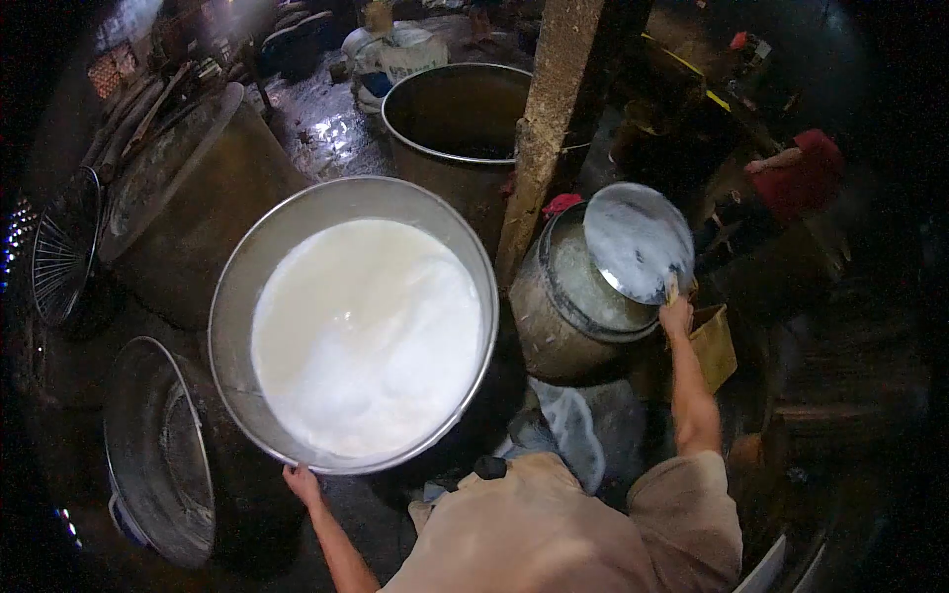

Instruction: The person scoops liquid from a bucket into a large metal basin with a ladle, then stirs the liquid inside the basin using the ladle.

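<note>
A large round metal vat (227, 326) stands in front of me, holding milky white liquid (336, 287) with a thick patch of foam (395, 366). My left hand (301, 484) grips the vat's near rim at its lower left. In my right hand (677, 316) is the short handle of a wide, shallow metal skimmer (638, 242) with whitish foam on its face. It is tilted over a barrel (549, 326) to the right of the vat. Foamy, pale contents show inside that barrel, partly covered by the skimmer.
A wooden post (549, 119) rises between vat and barrel. Behind stands another large vat (455, 158). An open metal tub (198, 445) leans at left, near a wire strainer (64, 247). At right is a person in a red top (806, 178). The floor (331, 128) looks wet.
</note>
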Tool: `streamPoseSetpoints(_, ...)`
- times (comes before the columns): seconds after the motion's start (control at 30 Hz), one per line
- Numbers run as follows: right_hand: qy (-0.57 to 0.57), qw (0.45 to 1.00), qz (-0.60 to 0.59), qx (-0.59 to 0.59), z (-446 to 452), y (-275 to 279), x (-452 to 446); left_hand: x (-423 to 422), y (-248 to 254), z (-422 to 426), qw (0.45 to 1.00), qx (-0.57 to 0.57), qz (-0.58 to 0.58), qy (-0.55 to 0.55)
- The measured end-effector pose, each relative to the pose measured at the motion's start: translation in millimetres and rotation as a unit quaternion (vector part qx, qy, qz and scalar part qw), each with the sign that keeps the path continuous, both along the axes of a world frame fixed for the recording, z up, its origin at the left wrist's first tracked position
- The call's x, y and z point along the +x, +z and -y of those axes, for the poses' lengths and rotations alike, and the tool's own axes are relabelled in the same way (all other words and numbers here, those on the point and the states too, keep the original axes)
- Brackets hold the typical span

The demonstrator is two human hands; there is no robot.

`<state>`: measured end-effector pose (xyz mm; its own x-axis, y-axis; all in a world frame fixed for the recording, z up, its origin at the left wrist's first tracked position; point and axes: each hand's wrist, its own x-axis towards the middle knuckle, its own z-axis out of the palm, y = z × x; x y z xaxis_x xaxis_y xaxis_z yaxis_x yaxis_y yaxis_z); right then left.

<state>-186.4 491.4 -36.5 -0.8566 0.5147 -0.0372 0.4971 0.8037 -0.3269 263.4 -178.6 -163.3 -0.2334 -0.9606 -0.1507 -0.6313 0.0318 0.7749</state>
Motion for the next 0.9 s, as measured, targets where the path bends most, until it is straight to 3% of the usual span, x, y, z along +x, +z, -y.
streamPoseSetpoints(0.03, 0.022, 0.996, 0.064, 0.062, 2.9, 18.9, -25.8, 0.1, -16.0, -12.8, 0.996, 0.032, -0.074, 0.034)
streamPoseSetpoints(0.13, 0.08, 0.987, 0.079, 0.113, -41.2, -52.5, -122.3, -36.0, 4.1, -97.1, 0.988, 0.046, -0.044, 0.137)
streamPoseSetpoints(0.17, 0.103, 0.989, 0.073, 0.078, -40.8, -58.1, -131.6, -47.5, 3.8, -122.0, 0.987, 0.031, 0.022, 0.155)
streamPoseSetpoints(0.23, 0.164, 0.973, 0.124, 0.104, -57.0, -119.1, -158.9, -68.9, 11.0, -163.6, 0.973, 0.114, -0.017, 0.198)
streamPoseSetpoints(0.3, 0.191, 0.958, 0.198, 0.082, -39.8, -124.6, -160.5, -101.9, 33.9, -200.1, 0.967, 0.147, -0.032, 0.208)
streamPoseSetpoints(0.37, 0.101, 0.969, 0.222, -0.037, -48.5, -193.9, -164.6, -111.0, 34.3, -213.6, 0.955, 0.172, -0.104, 0.218)
streamPoseSetpoints(0.4, 0.123, 0.965, 0.23, -0.023, -49.0, -222.6, -162.3, -112.9, 33.3, -216.2, 0.947, 0.184, -0.14, 0.222)
streamPoseSetpoints(0.47, 0.124, 0.977, 0.174, 0.021, -44.7, -297.9, -144.0, -118.3, 35.1, -218.0, 0.944, 0.216, -0.065, 0.239)
streamPoseSetpoints(0.53, 0.095, 0.978, 0.184, -0.024, -35.4, -331.6, -130.6, -109.1, 34.7, -201.5, 0.934, 0.25, 0.007, 0.255)
streamPoseSetpoints(0.57, 0.072, 0.973, 0.206, -0.08, -30.0, -342.9, -125.2, -58.5, -16.6, -181.2, 0.956, 0.196, -0.099, 0.195)
streamPoseSetpoints(0.67, -0.012, 0.905, 0.263, -0.335, -15.6, -370.1, -112.0, -67.2, -6.9, -178.5, 0.943, 0.198, 0.091, 0.253)
streamPoseSetpoints(0.77, -0.065, 0.761, 0.287, -0.578, -10.2, -370.6, -104.9, -82.2, 7.8, -184.9, 0.935, 0.211, 0.108, 0.264)
streamPoseSetpoints(0.83, -0.07, 0.698, 0.313, -0.641, -12.6, -357.4, -106.4, -94.7, 17.0, -187.1, 0.931, 0.22, 0.113, 0.269)
streamPoseSetpoints(0.9, -0.058, 0.672, 0.344, -0.653, -19.1, -337.1, -109.2, -101.5, 24.0, -191.6, 0.927, 0.226, 0.092, 0.283)
